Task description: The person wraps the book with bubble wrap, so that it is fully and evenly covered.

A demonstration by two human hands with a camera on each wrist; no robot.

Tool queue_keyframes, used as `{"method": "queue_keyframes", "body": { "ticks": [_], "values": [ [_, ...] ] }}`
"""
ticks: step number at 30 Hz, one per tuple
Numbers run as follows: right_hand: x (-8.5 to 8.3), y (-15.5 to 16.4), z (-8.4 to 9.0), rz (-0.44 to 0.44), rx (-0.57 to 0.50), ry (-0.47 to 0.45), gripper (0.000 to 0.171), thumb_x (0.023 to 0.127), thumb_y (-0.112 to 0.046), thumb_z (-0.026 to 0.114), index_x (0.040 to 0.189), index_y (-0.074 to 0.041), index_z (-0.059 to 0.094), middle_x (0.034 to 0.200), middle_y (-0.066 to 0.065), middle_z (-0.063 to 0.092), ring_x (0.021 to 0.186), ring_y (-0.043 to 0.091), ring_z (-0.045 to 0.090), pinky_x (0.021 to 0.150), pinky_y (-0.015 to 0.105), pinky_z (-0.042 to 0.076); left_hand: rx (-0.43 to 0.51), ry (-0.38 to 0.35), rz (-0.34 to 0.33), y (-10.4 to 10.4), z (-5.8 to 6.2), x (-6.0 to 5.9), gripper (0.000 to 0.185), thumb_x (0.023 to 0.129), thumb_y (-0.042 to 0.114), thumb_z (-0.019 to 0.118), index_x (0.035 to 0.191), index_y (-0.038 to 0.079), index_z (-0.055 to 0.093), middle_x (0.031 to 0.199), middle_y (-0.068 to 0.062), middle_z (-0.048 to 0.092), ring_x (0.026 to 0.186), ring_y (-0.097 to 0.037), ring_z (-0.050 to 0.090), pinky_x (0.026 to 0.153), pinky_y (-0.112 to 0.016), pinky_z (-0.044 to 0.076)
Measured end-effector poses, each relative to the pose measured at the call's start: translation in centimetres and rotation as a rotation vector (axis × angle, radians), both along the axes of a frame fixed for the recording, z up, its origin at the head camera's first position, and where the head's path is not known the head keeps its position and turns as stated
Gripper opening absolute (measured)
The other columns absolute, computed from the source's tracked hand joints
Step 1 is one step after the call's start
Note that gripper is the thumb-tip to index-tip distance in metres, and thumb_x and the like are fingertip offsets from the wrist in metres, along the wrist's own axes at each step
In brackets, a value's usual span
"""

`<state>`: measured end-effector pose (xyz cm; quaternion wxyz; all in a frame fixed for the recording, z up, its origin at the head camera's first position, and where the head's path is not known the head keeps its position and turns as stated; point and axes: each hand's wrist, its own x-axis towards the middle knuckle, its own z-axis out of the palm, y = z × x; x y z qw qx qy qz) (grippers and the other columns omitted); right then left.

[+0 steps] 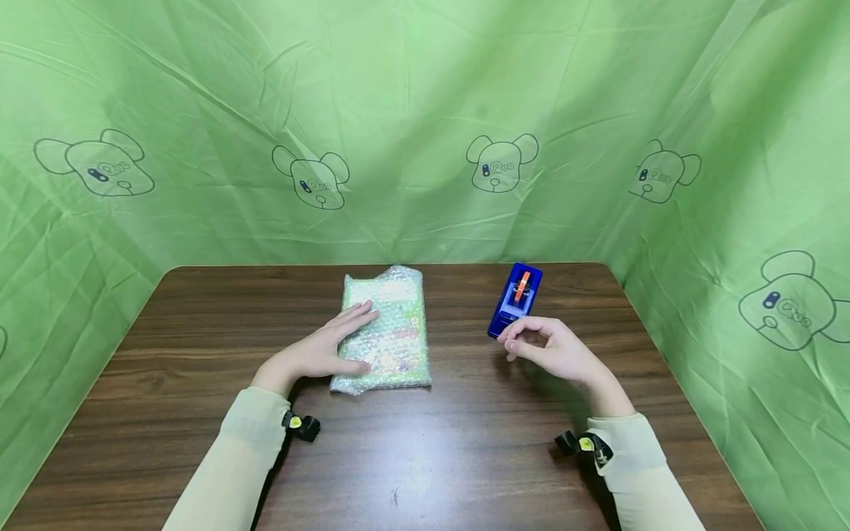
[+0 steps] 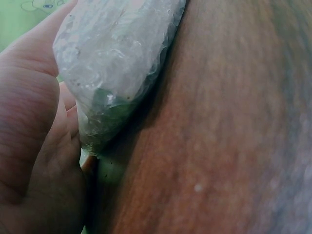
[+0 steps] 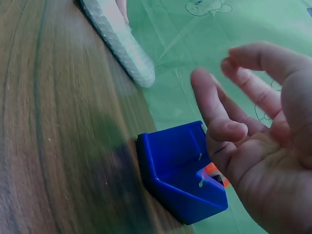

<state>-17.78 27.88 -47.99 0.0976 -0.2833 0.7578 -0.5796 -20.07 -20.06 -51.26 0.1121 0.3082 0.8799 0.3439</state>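
A flat package in clear bubble wrap [image 1: 398,332] lies left of the middle of the table, with green and printed colours showing through. My left hand [image 1: 315,352] rests on its left part, fingers spread and straight. The left wrist view shows the crinkled wrap [image 2: 117,53] beside the palm. To the right, a blue tape dispenser [image 1: 502,316] with an orange wheel stands tilted towards the back. My right hand [image 1: 554,350] hovers by its near end, fingers loosely bent. In the right wrist view nothing shows between the fingers, and the dispenser [image 3: 168,156] is partly behind the hand.
The brown wooden table [image 1: 425,457] has its far edge against a green cloth [image 1: 412,133] printed with bear heads. This cloth also rises at the left and right sides. A black wrist camera [image 1: 305,428] sits at the left cuff and another [image 1: 567,442] at the right.
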Motion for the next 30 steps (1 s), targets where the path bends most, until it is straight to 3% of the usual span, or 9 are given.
{"method": "queue_keyframes", "body": {
  "ticks": [4,7,11,15,24,30],
  "values": [
    [0.1,-0.6,-0.2,0.042,-0.033,0.031,0.007,0.106,0.004,0.065,0.111,0.008,0.068,0.101,0.014,0.073,0.086,0.032,0.074,0.079,0.045,0.065,-0.006,-0.005,0.001,0.1,0.1,0.1,0.104,0.092,0.047,0.087,0.175,0.022,0.03,0.185,-0.002,0.01,0.169,-0.031,0.004,0.131,-0.068,0.014],
    [0.2,-1.1,-0.2,0.053,-0.045,0.042,0.004,0.105,0.003,0.068,0.106,0.001,0.07,0.096,0.011,0.07,0.083,0.025,0.07,0.074,0.04,0.062,-0.011,-0.004,0.002,0.1,0.1,0.1,0.104,0.092,0.047,0.087,0.175,0.022,0.03,0.185,-0.002,0.01,0.17,-0.031,0.003,0.131,-0.068,0.014],
    [0.4,-1.7,-0.2,0.064,-0.092,0.04,0.001,0.104,0.002,0.069,0.103,0.001,0.07,0.094,0.006,0.068,0.083,0.015,0.066,0.072,0.036,0.059,-0.01,0.0,0.001,0.1,0.1,0.0,0.104,0.092,0.046,0.087,0.175,0.022,0.03,0.184,-0.001,0.01,0.169,-0.03,0.004,0.131,-0.067,0.014],
    [0.6,-2.1,-0.1,0.075,-0.144,0.011,0.001,0.103,0.005,0.068,0.104,0.004,0.069,0.095,0.004,0.069,0.087,0.013,0.067,0.075,0.035,0.062,-0.002,0.0,-0.002,0.0,0.1,0.0,0.103,0.093,0.046,0.087,0.175,0.021,0.03,0.184,-0.002,0.011,0.169,-0.031,0.004,0.132,-0.066,0.014],
    [0.9,-2.6,-0.1,0.087,-0.179,0.007,0.009,0.1,0.011,0.068,0.109,0.011,0.067,0.096,0.021,0.071,0.084,0.016,0.071,0.073,0.03,0.063,-0.002,-0.001,0.0,0.0,0.2,0.1,0.103,0.093,0.046,0.087,0.175,0.019,0.03,0.184,-0.004,0.011,0.17,-0.031,0.004,0.132,-0.067,0.013],
    [1.0,-2.7,0.1,0.091,-0.131,-0.003,0.015,0.101,0.009,0.069,0.114,0.016,0.065,0.097,0.005,0.073,0.085,0.014,0.07,0.075,0.032,0.063,-0.003,0.002,-0.003,0.0,0.1,0.1,0.103,0.093,0.045,0.087,0.175,0.019,0.03,0.184,-0.004,0.012,0.17,-0.031,0.004,0.132,-0.067,0.013]
  ]
}}
